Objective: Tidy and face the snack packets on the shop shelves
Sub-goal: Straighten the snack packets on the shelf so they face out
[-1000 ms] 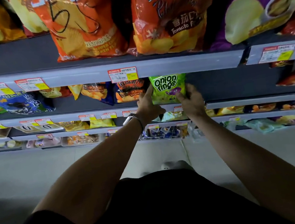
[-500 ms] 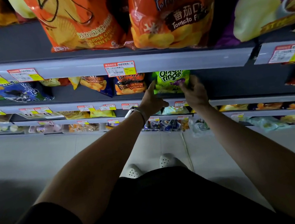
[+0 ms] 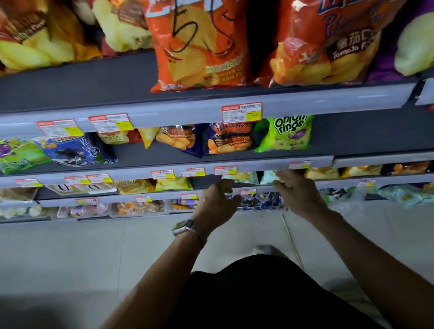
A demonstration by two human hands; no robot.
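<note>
Below the second shelf [image 3: 359, 131], in the head view, both hands hang in front of the next ledge down. The left grip [image 3: 215, 202], with a watch [image 3: 184, 226] at its wrist, and the right grip [image 3: 299, 193] are both released: the fingers curl loosely and hold nothing I can see. They flank some pale packets [image 3: 243, 178] on the third shelf, so that row is probably the one in hand. Whether a fingertip touches a packet is too blurred to tell.

The onion rings packet [image 3: 285, 133] stands upright on the second shelf, just above the hands. Its front is square to the aisle and its bottom edge sits near the lip, which is what facing asks for. The green front reads "Onion rings". Just beside it on the left, a dark blue and orange packet [image 3: 227, 137] reads "Barbecue"; the rest is blurred. Further left, a blue packet [image 3: 74, 152] and a green packet [image 3: 11, 154] lie slanted and likely want straightening.

On the top shelf, a big orange bag [image 3: 192, 36] has a "5" scrawled on it in black marker, and its print ends in "CKEN FL". The red bag [image 3: 343, 21] beside it shows Chinese characters and "Tomato F". Price tags [image 3: 242, 112] in red, white and yellow hang on the shelf lips, their print too small to read.
</note>
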